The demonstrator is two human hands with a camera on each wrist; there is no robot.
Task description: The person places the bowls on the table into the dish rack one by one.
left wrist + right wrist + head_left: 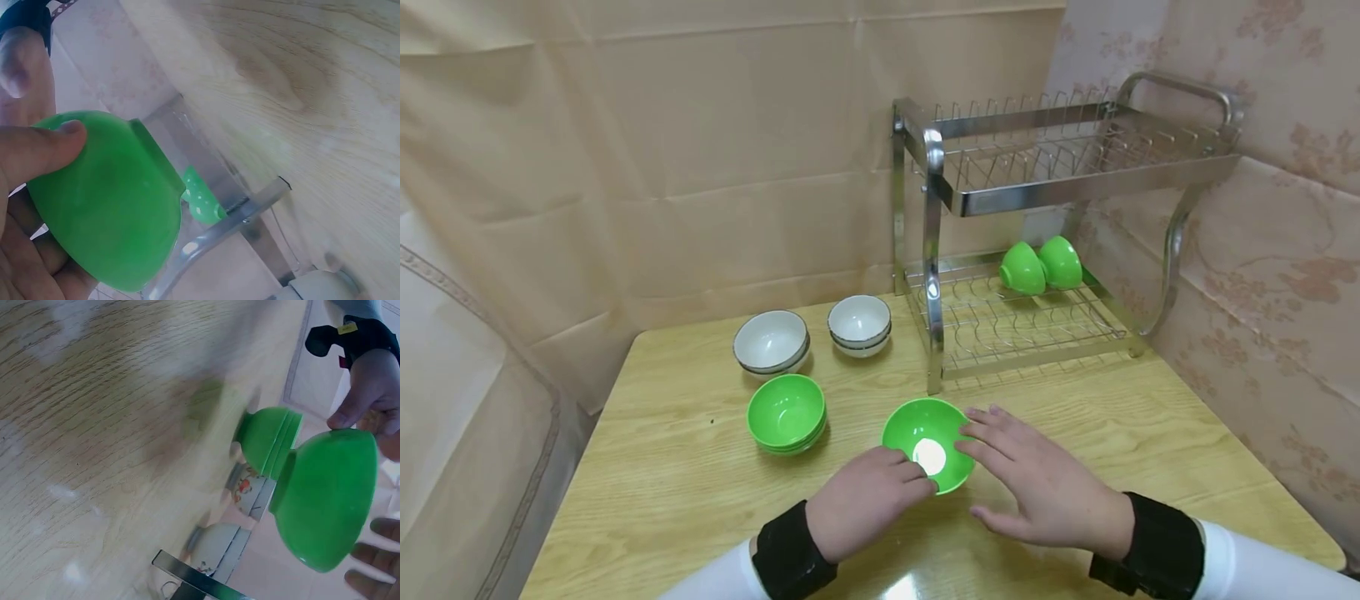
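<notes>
A single green bowl [928,454] stands upright on the wooden table [662,483], between my two hands. My left hand [868,500] grips its near-left rim with curled fingers; in the left wrist view a finger [37,150] presses the green bowl's [112,206] outer wall. My right hand [1030,475] lies beside the bowl with straight fingers touching its right rim. In the right wrist view the green bowl [325,500] appears with the left hand [375,387] on its rim and my right fingertips [381,531] close by.
A stack of green bowls [786,414] sits left of the hands, with two stacks of white bowls [771,342] [859,323] behind it. A two-tier metal dish rack [932,250] stands at the back right, with two green bowls [1041,265] on its lower tier. Covered walls close the back and right.
</notes>
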